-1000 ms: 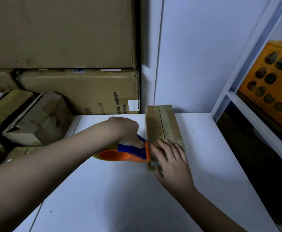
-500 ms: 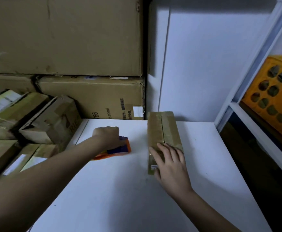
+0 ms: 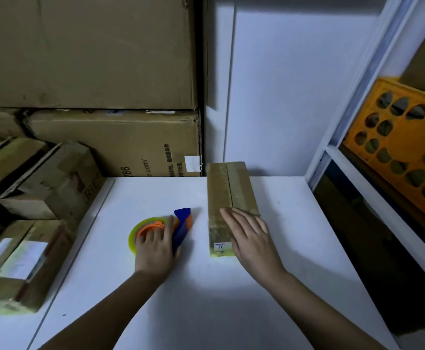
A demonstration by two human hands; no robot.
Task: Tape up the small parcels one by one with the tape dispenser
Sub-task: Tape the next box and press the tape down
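Far left, stacked cartons (image 3: 87, 59), cut off by frame. On white table (image 3: 206, 299): long taped parcel (image 3: 227, 198), near end under right hand (image 3: 250, 238), fingers straight. Left of it, tape dispenser (image 3: 166, 229), partly hidden beneath left hand (image 3: 155, 251); grip unclear.

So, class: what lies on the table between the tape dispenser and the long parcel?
Nothing: the head view shows only a bare strip of white table between the tape dispenser, under the left hand, and the parcel, under the right hand.
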